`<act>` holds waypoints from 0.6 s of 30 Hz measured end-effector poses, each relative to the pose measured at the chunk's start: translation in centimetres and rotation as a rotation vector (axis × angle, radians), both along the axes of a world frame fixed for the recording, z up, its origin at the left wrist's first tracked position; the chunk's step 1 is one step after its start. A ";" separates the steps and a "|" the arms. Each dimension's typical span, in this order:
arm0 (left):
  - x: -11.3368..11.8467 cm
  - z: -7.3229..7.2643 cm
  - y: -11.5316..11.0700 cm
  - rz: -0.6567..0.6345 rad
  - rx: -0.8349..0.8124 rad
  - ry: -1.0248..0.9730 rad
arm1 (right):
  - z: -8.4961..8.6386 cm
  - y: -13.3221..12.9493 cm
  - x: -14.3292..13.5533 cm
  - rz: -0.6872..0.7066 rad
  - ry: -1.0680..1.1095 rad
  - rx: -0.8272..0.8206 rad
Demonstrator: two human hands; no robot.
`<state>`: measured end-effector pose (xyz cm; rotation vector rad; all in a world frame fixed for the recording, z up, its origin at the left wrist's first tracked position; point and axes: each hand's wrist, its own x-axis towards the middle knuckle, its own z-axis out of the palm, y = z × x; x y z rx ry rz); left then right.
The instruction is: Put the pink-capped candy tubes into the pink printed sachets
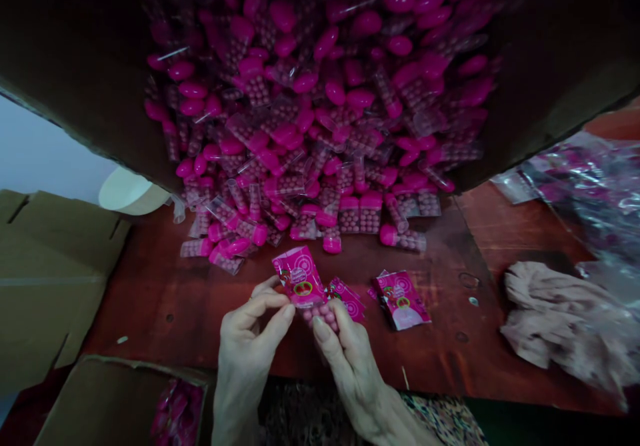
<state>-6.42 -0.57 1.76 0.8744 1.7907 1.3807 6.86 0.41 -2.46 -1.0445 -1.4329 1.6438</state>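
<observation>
Above the table's front edge, my left hand (254,333) pinches the lower left edge of a pink printed sleeve (301,274) between thumb and fingertips. My right hand (350,359) is closed round a small clear container of pink candy balls (323,315). The container meets the lower end of the sleeve; I cannot tell how far one sits inside the other. Just behind my right hand lie a few loose sleeves (347,299). Farther right is a small stack of the same printed sleeves (403,298).
A big cardboard box (530,53) lies open towards me, and candy containers with pink caps (300,159) spill from it onto the reddish wooden table (165,299). Plastic bags (590,186) and a crumpled cloth (540,313) lie right. A lower-left box (120,399) holds pink packs.
</observation>
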 end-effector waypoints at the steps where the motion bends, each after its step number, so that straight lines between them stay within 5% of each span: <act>1: -0.2 0.0 0.0 -0.021 -0.004 -0.015 | 0.1 0.1 0.0 0.007 -0.004 -0.008; 8: -0.1 0.2 1.3 -0.170 -0.040 -0.135 | 0.5 0.3 0.1 0.003 -0.021 -0.116; 14: 1.3 -0.4 1.8 -0.032 0.008 -0.178 | 0.2 0.4 -0.2 -0.077 0.050 -0.159; 18: 1.2 -1.7 1.1 -0.057 -0.060 -0.219 | 0.3 0.5 -0.4 -0.102 0.205 -0.284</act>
